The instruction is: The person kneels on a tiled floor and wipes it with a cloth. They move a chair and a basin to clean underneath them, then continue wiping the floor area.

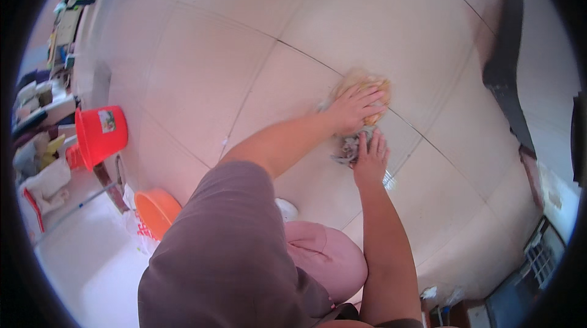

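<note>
Flat against the tiled floor [202, 57], my left hand [360, 107] presses on a yellowish-brown cloth [384, 87] whose edges are blurred. Just nearer to me, my right hand [372, 158] has its fingers on a crumpled grey cloth [349, 148]. The two cloths meet under my hands, and I cannot tell whether they are one piece. My bent knee in pink trousers [325, 254] and my dark sleeve [224, 245] fill the lower middle.
A red plastic bucket [107, 135] and an orange basin [156, 209] stand at the left, beside a plastic bag [140, 229]. Piled household things [41, 153] line the left edge. A dark grey furniture base [504, 66] lies along the right.
</note>
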A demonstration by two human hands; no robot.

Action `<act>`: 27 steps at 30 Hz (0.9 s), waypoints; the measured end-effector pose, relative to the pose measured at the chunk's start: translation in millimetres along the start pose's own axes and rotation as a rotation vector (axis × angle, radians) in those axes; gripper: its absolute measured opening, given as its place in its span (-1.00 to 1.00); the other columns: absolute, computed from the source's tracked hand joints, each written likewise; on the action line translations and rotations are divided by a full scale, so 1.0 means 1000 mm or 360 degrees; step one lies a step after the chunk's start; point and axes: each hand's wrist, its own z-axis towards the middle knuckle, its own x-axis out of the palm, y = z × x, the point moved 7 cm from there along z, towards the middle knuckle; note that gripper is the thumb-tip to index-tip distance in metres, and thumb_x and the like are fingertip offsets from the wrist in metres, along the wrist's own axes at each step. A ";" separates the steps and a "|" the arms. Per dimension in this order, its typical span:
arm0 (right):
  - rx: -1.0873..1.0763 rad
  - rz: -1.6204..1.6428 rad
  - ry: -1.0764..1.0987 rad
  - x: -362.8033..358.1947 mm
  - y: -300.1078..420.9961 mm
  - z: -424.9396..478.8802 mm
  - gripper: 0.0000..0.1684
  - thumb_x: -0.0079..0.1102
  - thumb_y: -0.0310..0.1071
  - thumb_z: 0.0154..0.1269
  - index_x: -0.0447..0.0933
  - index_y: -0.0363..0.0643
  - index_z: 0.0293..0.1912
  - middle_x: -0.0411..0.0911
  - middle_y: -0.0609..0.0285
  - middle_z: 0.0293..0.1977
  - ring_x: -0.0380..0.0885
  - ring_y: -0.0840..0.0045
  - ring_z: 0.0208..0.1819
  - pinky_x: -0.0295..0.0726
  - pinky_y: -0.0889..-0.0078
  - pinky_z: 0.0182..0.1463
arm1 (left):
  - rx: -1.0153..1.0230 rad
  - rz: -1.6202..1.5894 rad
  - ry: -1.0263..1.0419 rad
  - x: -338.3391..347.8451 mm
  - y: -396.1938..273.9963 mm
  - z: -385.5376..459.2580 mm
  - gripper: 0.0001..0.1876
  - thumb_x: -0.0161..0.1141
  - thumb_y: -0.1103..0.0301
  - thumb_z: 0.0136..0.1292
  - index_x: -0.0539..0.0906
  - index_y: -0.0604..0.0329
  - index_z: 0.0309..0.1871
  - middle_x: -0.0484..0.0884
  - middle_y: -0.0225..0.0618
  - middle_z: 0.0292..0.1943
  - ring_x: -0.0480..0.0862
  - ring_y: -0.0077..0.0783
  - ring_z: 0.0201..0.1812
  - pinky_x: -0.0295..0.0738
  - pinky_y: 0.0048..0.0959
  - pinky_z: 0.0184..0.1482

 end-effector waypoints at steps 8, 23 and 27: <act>-0.0008 -0.0165 0.0067 -0.004 0.018 0.001 0.20 0.53 -0.14 0.05 -0.01 0.02 0.55 -0.26 -0.08 0.58 -0.18 -0.02 0.59 -0.02 -0.24 0.53 | -0.2279 0.0599 -0.0509 -0.087 0.154 -0.361 -0.45 0.03 0.10 0.39 0.33 -0.17 0.45 0.13 -0.27 0.55 0.04 -0.13 0.58 0.11 0.00 0.44; 0.0244 -0.0552 0.0243 -0.012 0.066 0.059 0.41 0.56 0.02 0.00 -0.23 -0.35 0.52 -0.26 -0.55 0.47 -0.11 -0.25 0.53 -0.10 -0.05 0.59 | -0.1459 0.0616 -0.0169 -0.099 0.194 -0.237 -0.46 0.02 0.06 0.36 0.40 -0.13 0.40 0.21 -0.13 0.52 0.11 -0.09 0.55 0.02 0.22 0.44; 0.0239 -0.0603 0.0289 -0.004 0.055 0.060 0.47 0.56 0.07 -0.01 -0.30 -0.35 0.52 -0.28 -0.54 0.48 -0.13 -0.21 0.54 -0.10 -0.01 0.59 | -0.0997 0.0233 -0.0262 -0.064 0.084 -0.295 -0.28 0.23 -0.01 0.22 0.33 -0.33 0.49 0.12 -0.27 0.57 0.08 -0.16 0.58 -0.08 0.22 0.45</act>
